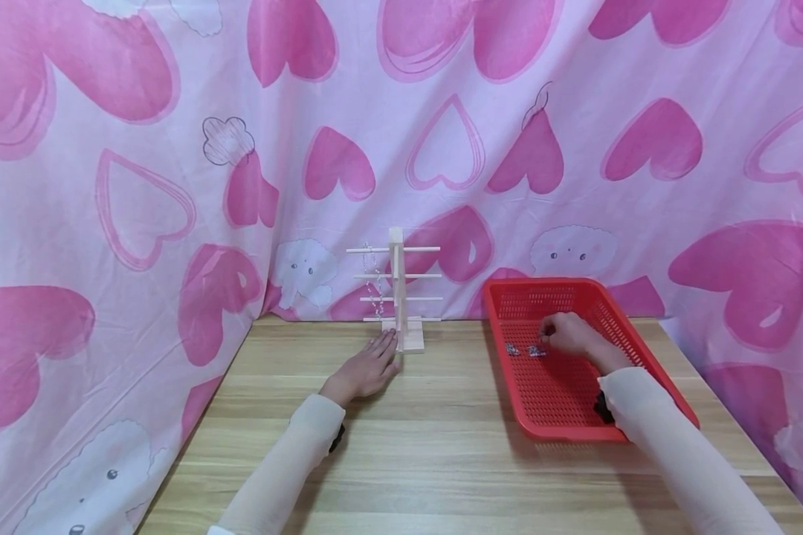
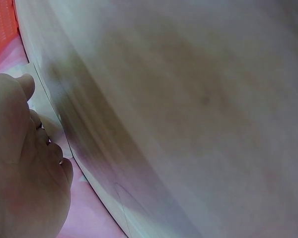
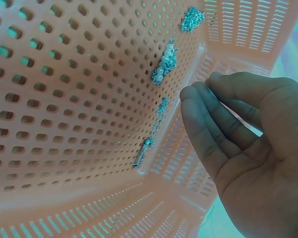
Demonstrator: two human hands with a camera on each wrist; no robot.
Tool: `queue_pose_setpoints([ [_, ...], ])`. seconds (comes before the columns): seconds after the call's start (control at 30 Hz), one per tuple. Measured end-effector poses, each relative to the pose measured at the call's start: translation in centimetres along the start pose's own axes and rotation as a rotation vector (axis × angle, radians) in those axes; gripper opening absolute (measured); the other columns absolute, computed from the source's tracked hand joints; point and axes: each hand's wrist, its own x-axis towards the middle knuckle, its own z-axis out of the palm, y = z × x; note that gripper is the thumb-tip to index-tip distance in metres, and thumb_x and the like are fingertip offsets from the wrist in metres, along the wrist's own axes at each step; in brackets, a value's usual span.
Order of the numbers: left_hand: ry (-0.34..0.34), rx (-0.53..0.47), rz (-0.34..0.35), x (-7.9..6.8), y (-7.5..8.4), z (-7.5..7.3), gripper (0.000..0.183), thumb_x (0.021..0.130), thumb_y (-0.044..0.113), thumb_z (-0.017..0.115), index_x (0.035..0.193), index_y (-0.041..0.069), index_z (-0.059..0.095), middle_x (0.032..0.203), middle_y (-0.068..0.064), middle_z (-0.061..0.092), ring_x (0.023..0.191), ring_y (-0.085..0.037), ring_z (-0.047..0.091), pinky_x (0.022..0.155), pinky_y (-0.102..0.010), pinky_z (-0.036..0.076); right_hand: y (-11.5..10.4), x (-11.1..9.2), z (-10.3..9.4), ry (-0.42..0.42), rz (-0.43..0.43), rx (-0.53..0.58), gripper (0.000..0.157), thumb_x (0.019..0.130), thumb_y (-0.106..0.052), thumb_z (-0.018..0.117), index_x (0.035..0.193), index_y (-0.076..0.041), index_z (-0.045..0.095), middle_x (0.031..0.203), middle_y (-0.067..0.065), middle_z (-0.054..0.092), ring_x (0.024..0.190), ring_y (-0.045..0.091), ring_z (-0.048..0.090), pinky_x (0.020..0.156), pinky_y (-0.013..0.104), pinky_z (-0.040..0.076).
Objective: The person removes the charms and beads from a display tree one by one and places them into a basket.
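Observation:
My left hand (image 1: pixel 368 364) lies with straight fingers at the foot of a pale wooden rack (image 1: pixel 396 286) with several crossbars. On the rack's left side hangs a beaded necklace (image 1: pixel 378 288). My right hand (image 1: pixel 569 334) is inside the red basket (image 1: pixel 529 427), fingers bent loosely and thumb near the fingertips. Nothing shows between them in the right wrist view. Below those fingertips, on the basket floor, are a bunched silver chain (image 3: pixel 192 20), a chain with pale beads (image 3: pixel 165 64) and a chain with a bar-shaped pendant (image 3: pixel 144 151).
The wooden table (image 1: pixel 415 453) carries both the rack and the basket, the basket to the right. A pink heart-patterned cloth (image 1: pixel 442 134) hangs behind and along both sides. The basket's perforated walls (image 1: pixel 632 342) rise around my right hand.

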Motion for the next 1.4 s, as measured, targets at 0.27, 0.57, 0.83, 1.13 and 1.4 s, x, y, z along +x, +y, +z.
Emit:
queue_pose_setpoints([
  [0.27, 0.006, 0.009, 0.002, -0.2, 0.3, -0.4, 0.068, 0.117, 0.039, 0.028, 0.17, 0.0, 0.012, 0.179, -0.018, 0.01, 0.168, -0.035, 0.011, 0.137, -0.047, 0.017, -0.8, 0.4, -0.3, 0.0, -0.045, -0.011, 0.014, 0.098, -0.009, 0.071, 0.107, -0.002, 0.079, 0.096, 0.011, 0.074, 0.082, 0.023, 0.067, 0.072, 0.033, 0.056],
  [0.57, -0.026, -0.017, 0.021, -0.3, 0.0, -0.4, 0.068, 0.117, 0.038, 0.03, 0.17, -0.002, 0.01, 0.179, -0.02, 0.007, 0.167, -0.037, 0.009, 0.137, -0.05, 0.017, -5.5, 0.3, -1.2, 0.1, -0.141, 0.006, 0.016, 0.101, -0.013, 0.071, 0.113, -0.007, 0.08, 0.103, 0.009, 0.077, 0.092, 0.024, 0.066, 0.085, 0.044, 0.063],
  [0.83, -0.034, -0.024, 0.012, 0.1, -0.6, -0.1, 0.07, 0.117, 0.039, 0.03, 0.17, 0.001, 0.008, 0.18, -0.018, 0.004, 0.168, -0.036, 0.006, 0.138, -0.049, 0.014, -14.4, -0.7, -1.5, 0.187, -0.21, 0.127, 0.02, 0.1, -0.014, 0.075, 0.119, -0.011, 0.079, 0.11, 0.009, 0.077, 0.098, 0.025, 0.07, 0.092, 0.047, 0.066],
  [1.13, -0.041, -0.03, 0.005, 0.3, -0.8, 0.0, 0.07, 0.117, 0.044, 0.028, 0.171, 0.004, 0.005, 0.18, -0.014, 0.001, 0.168, -0.032, 0.004, 0.138, -0.046, 0.01, -21.7, -1.5, 3.0, 0.211, -0.257, 0.193, 0.026, 0.103, -0.017, 0.069, 0.125, -0.005, 0.075, 0.122, 0.014, 0.078, 0.115, 0.032, 0.075, 0.098, 0.05, 0.064],
  [1.4, -0.011, -0.028, 0.028, -0.2, -0.3, -0.6, 0.068, 0.117, 0.038, 0.032, 0.169, -0.001, 0.013, 0.179, -0.019, 0.008, 0.167, -0.037, 0.011, 0.137, -0.052, 0.016, -23.3, -1.5, 9.1, 0.244, -0.166, 0.162, 0.038, 0.104, -0.012, 0.066, 0.14, -0.002, 0.065, 0.142, 0.018, 0.069, 0.133, 0.035, 0.066, 0.112, 0.052, 0.056],
])
